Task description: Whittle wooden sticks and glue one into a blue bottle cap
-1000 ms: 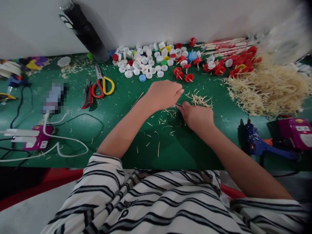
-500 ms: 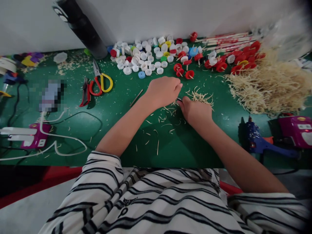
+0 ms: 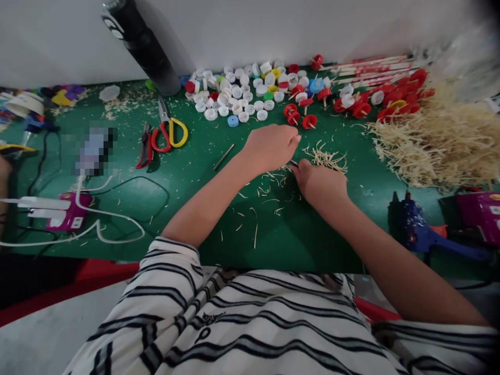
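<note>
Over the middle of the green table, my left hand (image 3: 271,148) is closed, knuckles up; whatever its fingers pinch is hidden beneath them. Close to its right, my right hand (image 3: 323,183) is wrapped round a thin dark tool (image 3: 294,163), of which only a short end shows between the two hands. Pale curled shavings (image 3: 326,158) lie in a small heap just beyond my right hand, and loose strands are scattered below both hands. A thin metal rod (image 3: 224,157) rests on the table left of my left wrist.
Bottle caps (image 3: 234,94) and red caps with sticks through them (image 3: 310,122) spread along the back. Scissors (image 3: 170,130) and red-handled pliers (image 3: 145,147) lie left. At right are a big shavings pile (image 3: 433,146) and a blue glue gun (image 3: 425,229). A black bottle (image 3: 150,54) stands behind.
The whole view has shifted slightly, so things appear a little farther right. Both hands keep nearly the same pose, still close together. Part of another person's arm now shows at the left edge.
</note>
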`<state>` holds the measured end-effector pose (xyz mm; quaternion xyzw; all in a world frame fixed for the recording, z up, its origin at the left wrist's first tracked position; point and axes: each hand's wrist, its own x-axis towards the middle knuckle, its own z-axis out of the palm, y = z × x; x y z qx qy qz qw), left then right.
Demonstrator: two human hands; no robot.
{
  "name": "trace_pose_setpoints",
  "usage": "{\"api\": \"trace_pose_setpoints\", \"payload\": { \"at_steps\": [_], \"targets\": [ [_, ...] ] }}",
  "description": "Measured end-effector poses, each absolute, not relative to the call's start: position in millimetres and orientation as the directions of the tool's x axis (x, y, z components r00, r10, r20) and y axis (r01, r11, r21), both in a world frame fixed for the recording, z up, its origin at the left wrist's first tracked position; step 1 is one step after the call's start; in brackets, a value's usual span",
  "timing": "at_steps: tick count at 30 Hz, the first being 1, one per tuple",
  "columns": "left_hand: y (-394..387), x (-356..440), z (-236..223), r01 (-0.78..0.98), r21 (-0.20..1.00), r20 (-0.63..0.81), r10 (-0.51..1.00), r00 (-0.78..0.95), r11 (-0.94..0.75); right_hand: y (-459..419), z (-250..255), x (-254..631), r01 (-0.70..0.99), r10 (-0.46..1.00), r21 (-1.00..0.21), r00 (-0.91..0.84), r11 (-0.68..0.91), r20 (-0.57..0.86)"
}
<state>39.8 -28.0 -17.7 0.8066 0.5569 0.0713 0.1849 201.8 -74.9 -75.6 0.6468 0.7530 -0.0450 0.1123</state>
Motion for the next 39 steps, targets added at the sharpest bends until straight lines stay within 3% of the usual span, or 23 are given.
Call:
{"api": "trace_pose_setpoints", "payload": {
  "at_steps": [14,21,39],
  "targets": [
    [-19.8,28.0,-34.1,0.842,0.432,0.027,0.938,0.347,-0.324,-78.1,-76.2,196.9,0.981,0.965,0.013,-0.186,0.192,-0.184],
    [-17.2,20.9,-37.4,0.829,0.488,0.009,0.951,0.310,-0.275,-82.0,-66.8,195.4,0.981,0.954,-0.008,-0.189,0.193,-0.231],
    [-9.4,11.1,-42.8,0.837,0.485,-0.023,0.953,0.303,-0.254,-90.3,-60.7,196.0,0.980,0.934,0.051,-0.168,0.193,-0.315]
  ]
}}
